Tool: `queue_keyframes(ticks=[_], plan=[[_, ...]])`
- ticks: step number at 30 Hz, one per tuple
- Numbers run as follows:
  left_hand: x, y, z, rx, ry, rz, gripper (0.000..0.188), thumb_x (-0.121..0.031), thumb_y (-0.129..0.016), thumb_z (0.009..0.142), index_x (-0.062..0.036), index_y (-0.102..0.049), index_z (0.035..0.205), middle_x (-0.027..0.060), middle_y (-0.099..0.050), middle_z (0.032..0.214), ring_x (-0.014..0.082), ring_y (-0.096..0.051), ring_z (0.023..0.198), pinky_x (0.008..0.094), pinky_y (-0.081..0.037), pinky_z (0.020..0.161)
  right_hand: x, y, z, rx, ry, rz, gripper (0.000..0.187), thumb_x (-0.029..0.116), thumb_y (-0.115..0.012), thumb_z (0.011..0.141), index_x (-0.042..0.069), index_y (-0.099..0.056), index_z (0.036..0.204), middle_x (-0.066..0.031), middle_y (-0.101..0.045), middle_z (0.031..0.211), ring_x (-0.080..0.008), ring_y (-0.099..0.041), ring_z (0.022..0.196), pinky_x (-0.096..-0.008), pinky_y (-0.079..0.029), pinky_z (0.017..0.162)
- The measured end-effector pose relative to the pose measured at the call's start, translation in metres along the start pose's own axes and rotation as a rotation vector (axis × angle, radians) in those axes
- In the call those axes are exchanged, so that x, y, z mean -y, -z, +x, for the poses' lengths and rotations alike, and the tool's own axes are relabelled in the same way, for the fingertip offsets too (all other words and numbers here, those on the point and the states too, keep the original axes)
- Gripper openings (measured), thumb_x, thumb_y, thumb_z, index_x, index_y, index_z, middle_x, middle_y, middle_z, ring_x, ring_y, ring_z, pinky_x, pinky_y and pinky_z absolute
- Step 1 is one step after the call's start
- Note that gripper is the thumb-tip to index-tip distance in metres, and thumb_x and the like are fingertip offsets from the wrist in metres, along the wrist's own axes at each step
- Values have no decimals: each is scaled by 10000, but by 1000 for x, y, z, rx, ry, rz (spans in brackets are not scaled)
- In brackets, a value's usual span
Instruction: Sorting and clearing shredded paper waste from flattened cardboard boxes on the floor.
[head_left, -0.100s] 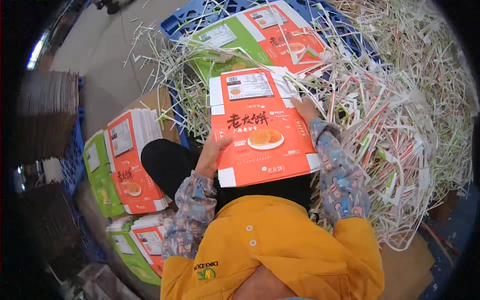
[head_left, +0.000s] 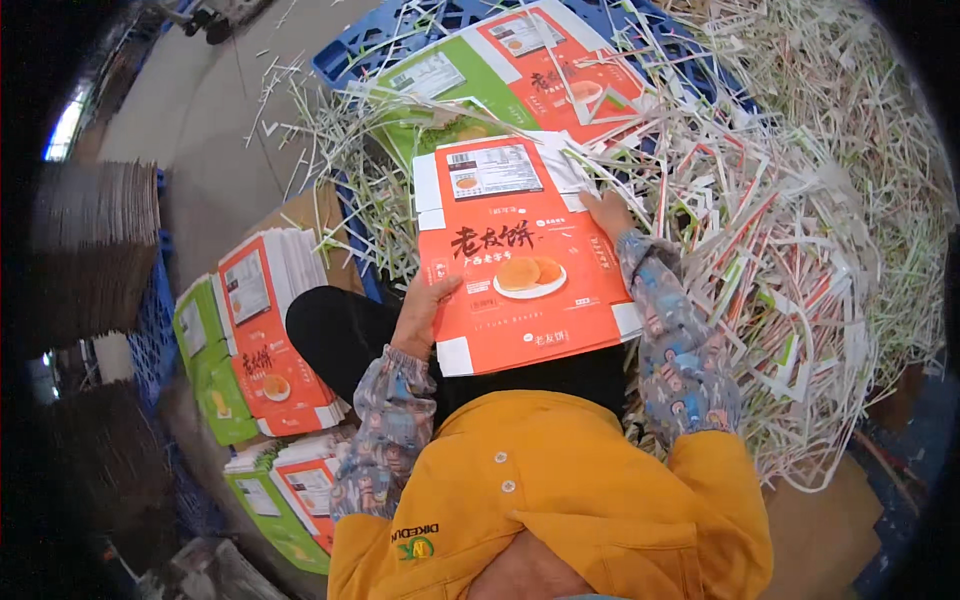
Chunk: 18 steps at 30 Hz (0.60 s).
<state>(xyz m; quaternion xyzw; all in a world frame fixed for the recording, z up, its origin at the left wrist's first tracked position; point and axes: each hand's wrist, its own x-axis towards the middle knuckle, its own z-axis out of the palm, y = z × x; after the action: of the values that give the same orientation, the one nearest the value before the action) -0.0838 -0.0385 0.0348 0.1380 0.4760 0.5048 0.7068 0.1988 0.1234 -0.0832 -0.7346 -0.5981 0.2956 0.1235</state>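
Observation:
A flat red carton blank [head_left: 540,318], with white flaps and a picture of round cakes on a plate, lies over my lap. More than one layer may be there; the lower edge does not show how many. My left hand [head_left: 424,308] grips its left edge, thumb on top and fingers hidden underneath. At the upper right edge, my right hand [head_left: 608,214] holds it, partly curled around the side. Just beyond lie more printed blanks, a green one [head_left: 425,85] beside a red one [head_left: 565,75], partly under paper strips.
A huge heap of shredded paper strips [head_left: 790,220] fills the right. Under the far blanks is a blue plastic pallet [head_left: 345,55]. Left of my knee stand a stack of red and green blanks [head_left: 255,340] and a nearer stack [head_left: 285,495]. Brown cardboard piles [head_left: 90,210] rise at the far left.
The view has shifted slightly, so the stacks on the left sit a little lower and further right. Both hands keep the same hold on the carton blank.

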Motion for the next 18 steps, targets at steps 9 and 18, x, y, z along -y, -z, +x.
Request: queue_keyframes(ticks=[9,18], plan=[[-58,-1,-12,3,-95,255,399,0,-559,726,9,-429,1103,102,-557,1004,171,-575,840,278,-482,713,27,20,-28,56,98,615,411,345,-536,751,-49,-498,643,-139,-518,609,-187,-491,569,-337,-381,542],[-166,20,-43,0,-113,546,435,-23,-567,723,9,-420,1131,98,-552,1029,169,-575,845,279,-477,724,-31,50,15,45,381,245,331,331,-432,800,33,-534,900,-171,-559,837,-319,-547,800,-414,-428,672]])
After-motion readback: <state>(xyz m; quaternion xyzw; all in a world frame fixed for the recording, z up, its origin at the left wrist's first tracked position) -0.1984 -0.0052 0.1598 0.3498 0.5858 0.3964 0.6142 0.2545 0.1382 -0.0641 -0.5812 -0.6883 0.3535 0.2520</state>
